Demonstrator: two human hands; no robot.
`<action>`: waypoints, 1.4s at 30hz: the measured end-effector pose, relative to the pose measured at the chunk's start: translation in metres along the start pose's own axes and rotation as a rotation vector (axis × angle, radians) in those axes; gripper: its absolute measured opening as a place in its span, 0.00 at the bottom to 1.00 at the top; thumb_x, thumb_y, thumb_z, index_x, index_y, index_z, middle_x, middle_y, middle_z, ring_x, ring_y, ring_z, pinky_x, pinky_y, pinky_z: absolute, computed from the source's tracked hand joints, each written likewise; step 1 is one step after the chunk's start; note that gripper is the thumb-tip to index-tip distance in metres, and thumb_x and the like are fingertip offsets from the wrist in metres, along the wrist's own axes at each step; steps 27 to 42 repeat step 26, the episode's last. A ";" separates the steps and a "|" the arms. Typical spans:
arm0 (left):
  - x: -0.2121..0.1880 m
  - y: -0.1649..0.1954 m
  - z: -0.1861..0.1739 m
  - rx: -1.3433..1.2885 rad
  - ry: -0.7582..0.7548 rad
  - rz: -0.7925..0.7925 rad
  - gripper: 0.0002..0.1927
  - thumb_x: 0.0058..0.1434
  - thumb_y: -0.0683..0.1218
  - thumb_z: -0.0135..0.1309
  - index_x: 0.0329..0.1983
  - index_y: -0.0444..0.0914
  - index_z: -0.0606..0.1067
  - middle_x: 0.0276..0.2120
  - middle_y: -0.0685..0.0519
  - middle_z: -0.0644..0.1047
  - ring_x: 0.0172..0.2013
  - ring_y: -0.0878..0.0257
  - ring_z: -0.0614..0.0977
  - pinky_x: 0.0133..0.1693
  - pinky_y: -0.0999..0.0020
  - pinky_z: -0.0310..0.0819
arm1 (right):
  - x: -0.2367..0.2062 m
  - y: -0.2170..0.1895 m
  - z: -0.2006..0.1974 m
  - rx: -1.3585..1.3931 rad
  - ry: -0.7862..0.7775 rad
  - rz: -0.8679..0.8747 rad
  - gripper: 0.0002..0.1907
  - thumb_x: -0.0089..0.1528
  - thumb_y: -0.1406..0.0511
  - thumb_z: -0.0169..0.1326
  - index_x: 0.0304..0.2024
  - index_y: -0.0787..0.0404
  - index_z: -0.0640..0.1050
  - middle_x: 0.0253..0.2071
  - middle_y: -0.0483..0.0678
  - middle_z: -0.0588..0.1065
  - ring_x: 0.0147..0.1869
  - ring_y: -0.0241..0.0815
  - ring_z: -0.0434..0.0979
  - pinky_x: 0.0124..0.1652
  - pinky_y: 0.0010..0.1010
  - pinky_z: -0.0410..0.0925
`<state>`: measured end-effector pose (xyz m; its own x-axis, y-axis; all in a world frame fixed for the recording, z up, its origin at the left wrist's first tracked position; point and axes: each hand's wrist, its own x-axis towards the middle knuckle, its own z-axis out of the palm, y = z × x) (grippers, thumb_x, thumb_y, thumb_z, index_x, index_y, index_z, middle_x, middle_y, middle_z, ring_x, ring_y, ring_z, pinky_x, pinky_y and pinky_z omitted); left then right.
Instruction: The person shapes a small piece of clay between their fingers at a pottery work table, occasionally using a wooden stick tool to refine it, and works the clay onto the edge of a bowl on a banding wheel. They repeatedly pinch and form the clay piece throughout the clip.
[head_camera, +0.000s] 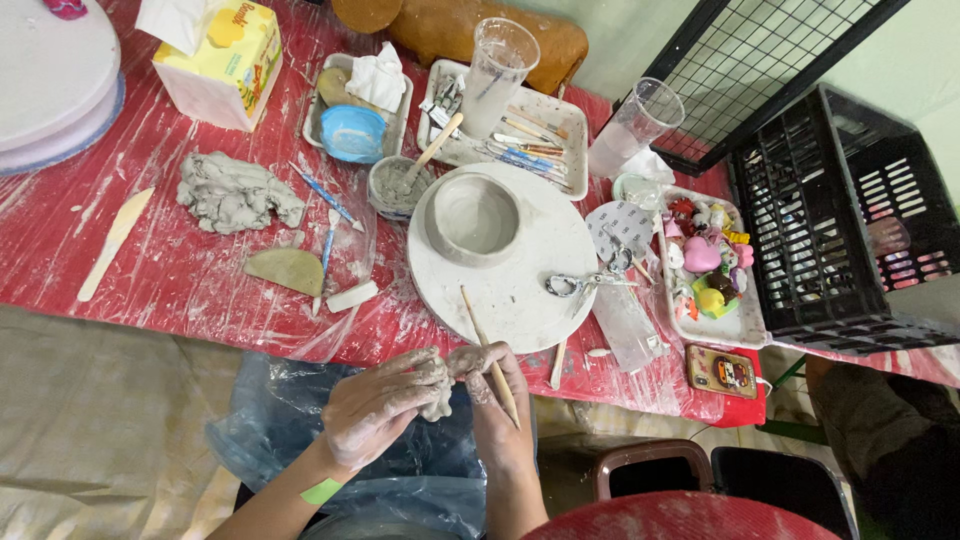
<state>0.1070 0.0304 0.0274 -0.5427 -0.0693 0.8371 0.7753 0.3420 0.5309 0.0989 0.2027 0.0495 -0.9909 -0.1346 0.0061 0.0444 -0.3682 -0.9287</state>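
Nearest me, my left hand (375, 405) and right hand (490, 395) meet just below the bench (180, 270) edge, both smeared with grey clay. Between them I see a small clay lump (438, 402), pale grey, rough and knobbly; the left grip is clenched around it, fingers curled over its top. The right grip is grasping a thin wooden stick (488, 355), and its fingertips touch the lump. The stick's long axis runs diagonally, its upper end pointing up-left over the rim of the round white board (520, 290), its lower end down-right across my right palm.

Of packages, I see a yellow tissue box (225, 65), rectangular, with a white tissue standing out of it, at the far left of the red plastic-covered bench. A small flat card-shaped thing (721, 371) with a brown picture face lies at the near right edge, beside a white tray of small coloured figures (745, 325).

On the board sits a grey clay bowl (473, 215).
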 end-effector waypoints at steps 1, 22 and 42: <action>-0.001 0.000 0.000 0.012 0.001 0.007 0.20 0.51 0.33 0.68 0.46 0.39 0.80 0.45 0.51 0.83 0.52 0.53 0.85 0.56 0.58 0.83 | 0.001 -0.001 -0.001 0.045 -0.031 -0.002 0.08 0.64 0.75 0.55 0.42 0.61 0.70 0.45 0.51 0.74 0.50 0.40 0.73 0.52 0.32 0.68; -0.004 -0.001 -0.007 -0.432 -0.100 -0.233 0.22 0.61 0.36 0.64 0.58 0.34 0.72 0.55 0.42 0.79 0.47 0.53 0.88 0.46 0.63 0.86 | 0.010 -0.009 -0.011 -0.045 -0.224 -0.136 0.15 0.61 0.77 0.60 0.43 0.58 0.68 0.44 0.52 0.74 0.53 0.43 0.74 0.53 0.36 0.68; 0.005 -0.001 -0.017 -0.252 -0.229 -0.059 0.23 0.60 0.39 0.66 0.58 0.38 0.74 0.54 0.46 0.79 0.52 0.50 0.86 0.49 0.63 0.88 | 0.010 -0.009 -0.027 -0.104 -0.301 -0.136 0.15 0.63 0.78 0.61 0.43 0.60 0.69 0.44 0.52 0.74 0.53 0.44 0.74 0.55 0.38 0.68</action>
